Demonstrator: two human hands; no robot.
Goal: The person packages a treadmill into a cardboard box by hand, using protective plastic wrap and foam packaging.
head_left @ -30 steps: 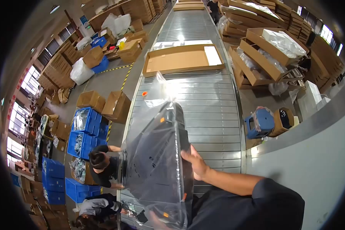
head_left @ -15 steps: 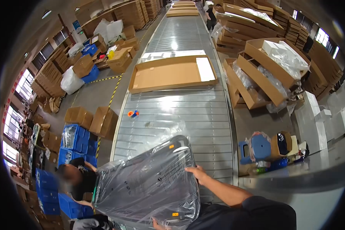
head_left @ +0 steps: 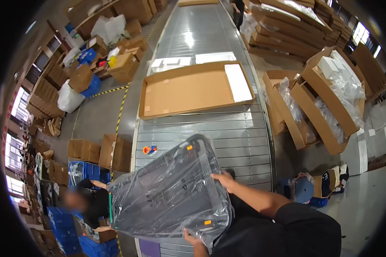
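Observation:
A large dark flat panel (head_left: 158, 195), wrapped in clear plastic and bearing orange stickers, is held over the roller conveyor (head_left: 206, 154). My right hand (head_left: 223, 180) is closed on its near edge, toward the upper corner. At the lower corner, my left hand (head_left: 194, 240) grips the same panel, partly under the plastic. A co-worker (head_left: 96, 205) at the left supports the opposite end, where a green strip (head_left: 110, 207) shows. The panel's underside is hidden from view.
Across the conveyor lies an open shallow carton (head_left: 188, 92) with a white foam piece (head_left: 237, 82) at its right end. A small orange and blue item (head_left: 148, 150) sits on the rollers. Cartons (head_left: 313, 105) stand at the right, blue crates (head_left: 64, 227) at the left.
The panel has shifted slightly, and the open carton now appears closer as my view has moved. Both my hands and the co-worker keep hold of the panel.

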